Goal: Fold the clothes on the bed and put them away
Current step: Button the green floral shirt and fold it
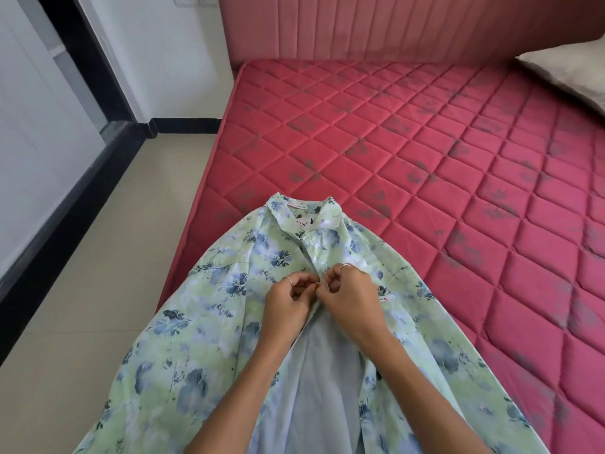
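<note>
A pale green shirt with blue leaf prints point(229, 322) lies front up on the near left corner of the red quilted mattress point(425, 152), collar pointing away from me. Its left side hangs over the bed's edge. Below my hands the front lies open and shows the plain lining. My left hand point(289, 301) pinches the left edge of the button placket at chest height. My right hand point(347, 294) pinches the right edge, and the fingertips of both hands meet there. Both wear a ring.
A padded pink headboard point(393, 24) runs along the far side. A beige pillow point(569, 73) lies at the far right corner. Tiled floor point(98, 257) and a white wall with a black skirting lie to the left of the bed.
</note>
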The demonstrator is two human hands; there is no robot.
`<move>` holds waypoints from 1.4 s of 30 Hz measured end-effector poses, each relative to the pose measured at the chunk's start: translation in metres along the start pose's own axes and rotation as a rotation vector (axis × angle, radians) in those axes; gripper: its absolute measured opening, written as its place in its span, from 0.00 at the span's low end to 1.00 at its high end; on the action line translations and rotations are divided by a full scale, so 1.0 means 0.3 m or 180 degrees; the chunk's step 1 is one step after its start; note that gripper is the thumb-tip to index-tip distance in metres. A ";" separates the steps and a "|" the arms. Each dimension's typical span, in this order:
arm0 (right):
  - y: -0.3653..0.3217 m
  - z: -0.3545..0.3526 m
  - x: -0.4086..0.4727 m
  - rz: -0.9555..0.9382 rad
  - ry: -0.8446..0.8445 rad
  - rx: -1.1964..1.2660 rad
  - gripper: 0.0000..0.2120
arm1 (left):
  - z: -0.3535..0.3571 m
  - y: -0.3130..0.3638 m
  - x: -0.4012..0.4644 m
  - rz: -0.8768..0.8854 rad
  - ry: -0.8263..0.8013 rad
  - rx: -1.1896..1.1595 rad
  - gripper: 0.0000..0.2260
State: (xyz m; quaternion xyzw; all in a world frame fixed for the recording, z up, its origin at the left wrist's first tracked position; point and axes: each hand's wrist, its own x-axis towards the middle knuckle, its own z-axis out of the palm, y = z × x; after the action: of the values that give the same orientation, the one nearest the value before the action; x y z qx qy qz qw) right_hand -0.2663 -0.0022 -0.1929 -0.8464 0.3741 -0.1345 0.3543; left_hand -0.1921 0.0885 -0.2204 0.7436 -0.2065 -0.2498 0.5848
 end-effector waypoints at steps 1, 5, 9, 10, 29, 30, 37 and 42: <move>0.001 0.015 -0.001 0.0006 0.0071 -0.0062 0.05 | 0.000 -0.001 -0.001 -0.0011 0.0018 -0.0035 0.10; 0.025 0.057 -0.015 -0.0020 0.0287 0.0023 0.05 | 0.003 -0.007 -0.003 -0.0036 0.0063 -0.0153 0.11; 0.055 0.081 -0.050 -0.0218 0.0570 0.0267 0.03 | 0.003 -0.015 -0.003 -0.0053 0.0099 -0.0239 0.11; 0.060 0.087 -0.055 -0.0231 0.0624 0.0375 0.04 | 0.003 -0.015 -0.002 -0.0055 0.0107 -0.0254 0.11; 0.067 0.021 0.000 0.0404 -0.0197 0.1414 0.06 | 0.051 0.025 -0.006 0.0058 0.0728 0.0529 0.06; 0.071 0.019 0.005 0.0423 -0.0266 0.1378 0.06 | 0.049 0.030 -0.005 0.0044 0.0706 0.0544 0.07; 0.064 0.035 0.005 0.0270 -0.0256 0.1013 0.04 | 0.027 0.063 -0.002 -0.0207 0.0468 0.0713 0.07; 0.070 0.091 -0.037 -0.0061 0.0231 0.0522 0.02 | 0.032 0.068 -0.005 -0.0396 0.0421 0.0611 0.08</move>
State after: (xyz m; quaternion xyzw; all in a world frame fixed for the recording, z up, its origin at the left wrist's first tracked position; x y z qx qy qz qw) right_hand -0.2718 0.0096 -0.2268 -0.8127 0.3664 -0.1986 0.4073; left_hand -0.1996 0.0773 -0.2021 0.8224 -0.1439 -0.2150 0.5067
